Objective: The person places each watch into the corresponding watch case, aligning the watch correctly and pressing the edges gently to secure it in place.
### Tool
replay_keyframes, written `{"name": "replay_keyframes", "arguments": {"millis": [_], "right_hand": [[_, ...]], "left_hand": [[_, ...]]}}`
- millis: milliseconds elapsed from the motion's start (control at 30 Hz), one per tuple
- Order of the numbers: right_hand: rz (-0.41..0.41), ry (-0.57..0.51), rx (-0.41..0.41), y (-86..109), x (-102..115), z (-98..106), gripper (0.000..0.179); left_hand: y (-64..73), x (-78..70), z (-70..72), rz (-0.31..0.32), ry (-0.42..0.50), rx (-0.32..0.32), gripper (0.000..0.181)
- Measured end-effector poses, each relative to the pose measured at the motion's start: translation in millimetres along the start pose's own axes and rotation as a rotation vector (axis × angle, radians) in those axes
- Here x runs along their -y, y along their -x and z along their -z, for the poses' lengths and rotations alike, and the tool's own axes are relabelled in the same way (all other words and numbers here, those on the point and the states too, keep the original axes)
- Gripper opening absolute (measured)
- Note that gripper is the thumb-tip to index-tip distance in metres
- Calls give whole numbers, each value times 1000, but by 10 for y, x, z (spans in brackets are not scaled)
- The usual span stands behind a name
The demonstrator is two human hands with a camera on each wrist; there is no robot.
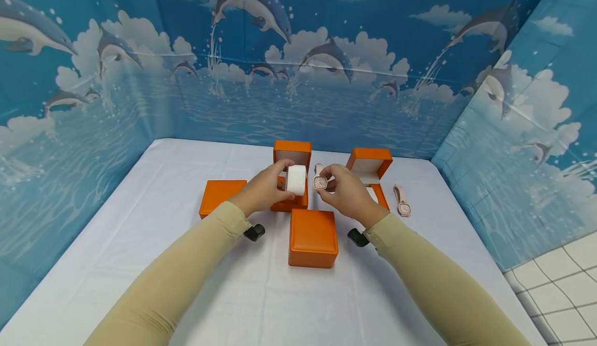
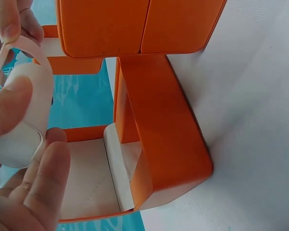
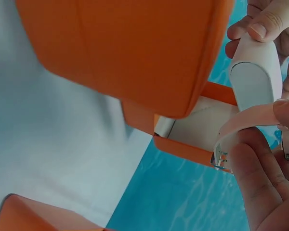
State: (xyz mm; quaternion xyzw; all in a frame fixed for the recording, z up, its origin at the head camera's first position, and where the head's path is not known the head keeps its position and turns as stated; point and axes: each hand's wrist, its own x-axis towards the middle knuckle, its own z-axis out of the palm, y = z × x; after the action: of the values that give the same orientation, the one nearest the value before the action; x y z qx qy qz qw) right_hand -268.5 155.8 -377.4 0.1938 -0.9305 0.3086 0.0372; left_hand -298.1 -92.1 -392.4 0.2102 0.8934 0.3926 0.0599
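My left hand (image 1: 261, 189) grips a white watch cushion (image 1: 296, 180) between thumb and fingers, above an open orange watch box (image 1: 292, 148) with a pale lining. Just to the right, my right hand (image 1: 349, 192) pinches a wristwatch (image 1: 320, 182) with a pale pink strap and a squarish face. The right wrist view shows its strap (image 3: 248, 119) curved beside the end of the cushion (image 3: 254, 79). In the left wrist view, the strap (image 2: 32, 48) is close to the cushion's far end; whether they touch, I cannot tell.
A closed orange box (image 1: 313, 238) stands in front of the hands, and another (image 1: 223, 195) lies left, partly behind my left arm. Right of my right hand is a second open box (image 1: 371, 155). A second pink wristwatch (image 1: 403, 207) lies on the white tablecloth (image 1: 434, 221) beside it.
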Motion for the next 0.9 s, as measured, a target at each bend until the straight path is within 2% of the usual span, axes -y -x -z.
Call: {"name": "replay_keyframes", "arguments": {"millis": [233,500,900], "right_hand": [[12,-33,-3,23,33,-13,35],[31,-59,6,61,64,-15,36],[84,-51,-11,111,76,-39,38]], "left_hand": [[34,-17,-32,-50,-23,7,82],[76,-27,-71,-69,-68,15,81],[111,-41,-140,-91,-44,-2,80]]}}
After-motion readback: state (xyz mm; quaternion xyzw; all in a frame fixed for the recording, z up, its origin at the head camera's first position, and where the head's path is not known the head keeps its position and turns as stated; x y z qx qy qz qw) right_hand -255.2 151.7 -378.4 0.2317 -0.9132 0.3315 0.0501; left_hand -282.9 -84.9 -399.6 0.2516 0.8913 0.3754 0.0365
